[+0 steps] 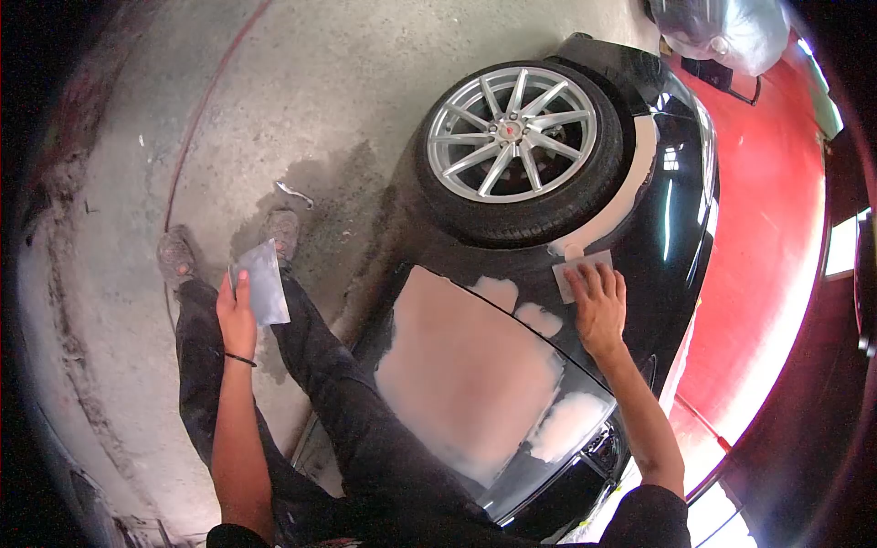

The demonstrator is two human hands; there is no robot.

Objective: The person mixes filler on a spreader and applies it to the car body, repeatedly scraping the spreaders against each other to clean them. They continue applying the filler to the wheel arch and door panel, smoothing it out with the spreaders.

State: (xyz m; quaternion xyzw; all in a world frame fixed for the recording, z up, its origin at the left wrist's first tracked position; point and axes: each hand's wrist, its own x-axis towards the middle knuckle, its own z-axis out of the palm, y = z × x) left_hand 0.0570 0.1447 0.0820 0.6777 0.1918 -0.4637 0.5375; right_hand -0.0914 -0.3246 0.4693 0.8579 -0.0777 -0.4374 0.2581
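My left hand (237, 315) grips a flat, shiny grey rectangular plate (265, 285) by its left edge, with the thumb lying over its face. The plate is held above my legs, away from the car. On the black front fender (539, 263), my right hand (600, 315) holds a small grey flat spreader (565, 282), fingers pressed on its top. Its upper edge is beside a small pinkish filler spot (573, 251) below the wheel arch. A large pinkish filler patch (470, 374) covers much of the door, and smaller patches (539, 319) lie near the door seam.
A silver multi-spoke wheel (512, 132) with a black tyre stands by the fender. My shoes (176, 254) are on the stained concrete floor (301, 73). A thin hose (203, 119) runs along it. A red surface (763, 192) lies beyond the car, with a plastic-covered object (726, 32) at the top.
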